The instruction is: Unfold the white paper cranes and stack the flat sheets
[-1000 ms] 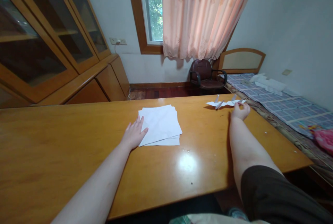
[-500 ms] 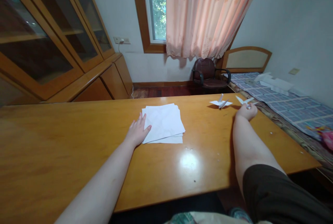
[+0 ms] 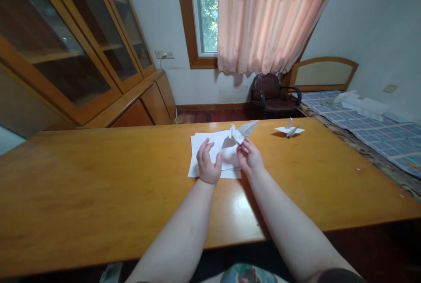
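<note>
My right hand (image 3: 250, 155) pinches a white paper crane (image 3: 241, 133) by its underside and holds it above the right part of a stack of white paper sheets (image 3: 215, 139). To the left, my left hand (image 3: 209, 162) hovers over the sheets with its thumb and fingers apart and nothing between them. A gap separates it from the crane. A second paper crane (image 3: 290, 130) stands with spread wings on the wooden table (image 3: 115, 186), near the far right edge. The lower part of the held crane is hidden by my right fingers.
A maroon armchair (image 3: 271, 93) stands beyond the table. At right lies a bed with a checked cover (image 3: 368, 118). A glass-door cabinet (image 3: 121, 85) fills the left side. Small white scraps lie near the table's right edge.
My right hand has brought the crane from the table's far right to above the paper stack. My left hand has come off the stack's left edge and moved right, over the sheets.
</note>
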